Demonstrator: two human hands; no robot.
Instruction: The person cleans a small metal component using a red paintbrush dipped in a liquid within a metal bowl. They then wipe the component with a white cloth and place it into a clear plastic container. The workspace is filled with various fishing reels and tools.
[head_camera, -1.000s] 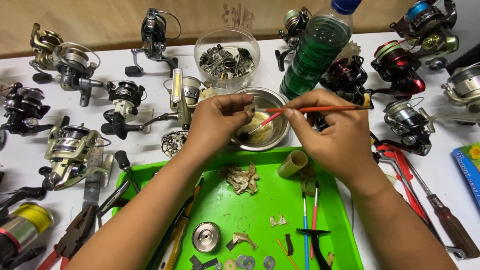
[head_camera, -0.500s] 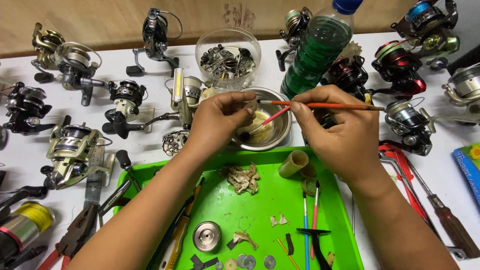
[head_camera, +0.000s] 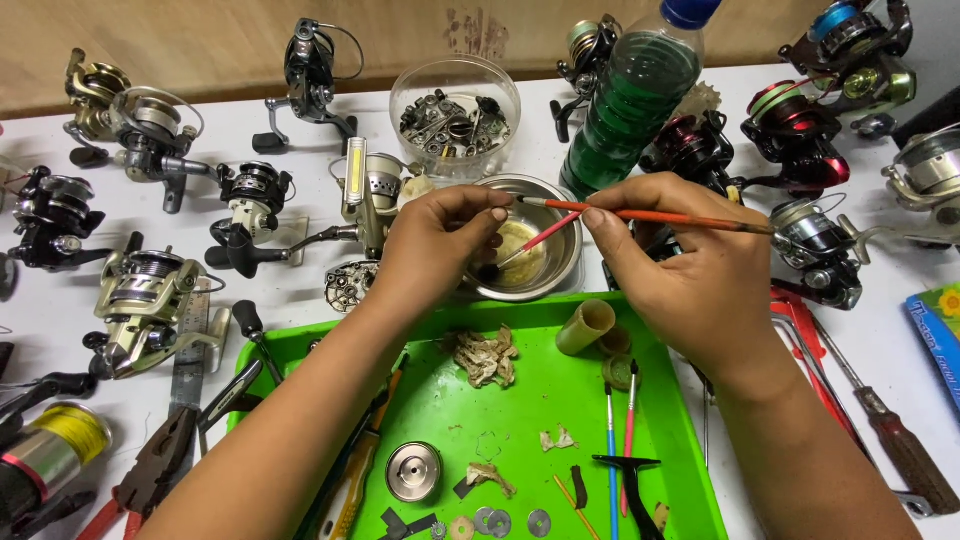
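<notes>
Two hands work above a steel bowl (head_camera: 560, 275): the left hand (head_camera: 435, 245) pinches a small part I cannot identify, and the right hand (head_camera: 690, 265) grips an orange brush (head_camera: 640, 214), tip beside it.

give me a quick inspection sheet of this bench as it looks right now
surface: white table, with a green tray at the near edge
job's things: orange-handled brush with its tip at a small part, mostly hidden in the fingers, over a steel bowl
clutter: many fishing reels, clear bowl of metal parts, bottle of green liquid, pliers, screwdriver; on the tray, washers, a spool, spare brushes, scraps
grippers: left hand pinches the small part; right hand holds the brush
cables: nothing seen
surroundings: wooden wall behind the table
</notes>
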